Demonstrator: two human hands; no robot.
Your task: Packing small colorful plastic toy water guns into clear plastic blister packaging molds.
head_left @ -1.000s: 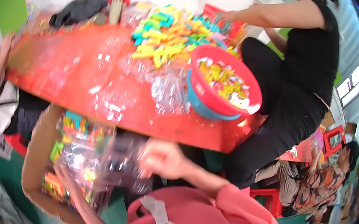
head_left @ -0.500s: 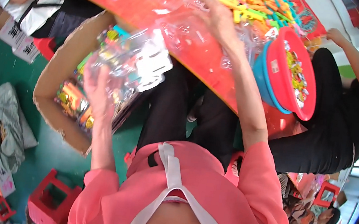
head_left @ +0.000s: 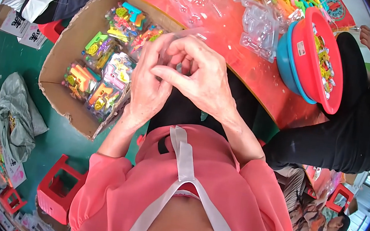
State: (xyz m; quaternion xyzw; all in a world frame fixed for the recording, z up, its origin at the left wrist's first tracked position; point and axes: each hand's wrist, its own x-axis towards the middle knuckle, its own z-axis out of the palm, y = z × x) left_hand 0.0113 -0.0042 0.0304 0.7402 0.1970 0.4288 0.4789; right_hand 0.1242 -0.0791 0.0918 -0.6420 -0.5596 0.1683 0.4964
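My left hand and my right hand meet in front of my chest, fingers curled together. Between the fingertips is a thin clear plastic shell, gripped by both hands. Just left of the hands stands an open cardboard box holding several clear packs of colourful plastic toys. My pink sleeves and a white strap fill the lower part of the view.
A red table carries several empty clear shells, loose bright toys and a red bowl nested in a blue one. A person in black sits at the right. Red stools, boxes and bags lie on the green floor.
My left hand has let go of the toy pack it held over the box. My right hand came back from the table, and both now meet on a clear shell.
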